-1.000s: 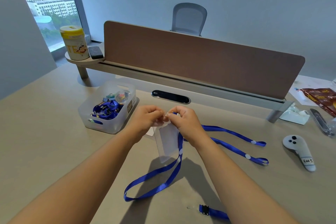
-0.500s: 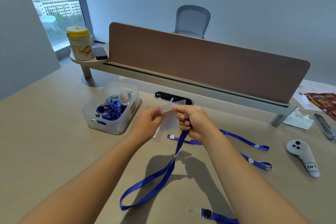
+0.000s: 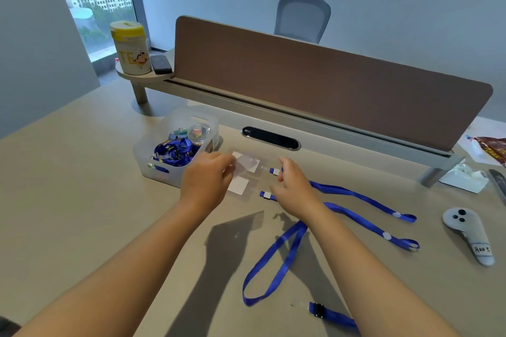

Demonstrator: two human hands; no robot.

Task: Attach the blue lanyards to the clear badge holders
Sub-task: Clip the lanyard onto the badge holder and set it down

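My left hand (image 3: 207, 182) holds a clear badge holder (image 3: 247, 163) by its left edge, low over the desk. A second clear holder (image 3: 239, 186) with a white card lies just in front of it. My right hand (image 3: 292, 186) pinches the clip end of a blue lanyard (image 3: 274, 171) beside the held holder. That lanyard's loop (image 3: 273, 262) trails back under my right wrist. Two more blue lanyard strands (image 3: 364, 200) lie stretched out to the right. How the clips join the holders is blurred.
A clear bin (image 3: 175, 150) with several blue lanyards and clips stands left of my hands. Another lanyard end with a black buckle (image 3: 317, 309) lies at the front. A white controller (image 3: 469, 232) rests at the right, and the brown divider (image 3: 315, 82) crosses behind.
Both hands have come down from chest height to the desk, bringing the holder and lanyard end beside the other holder. The lanyard loop has slid right.
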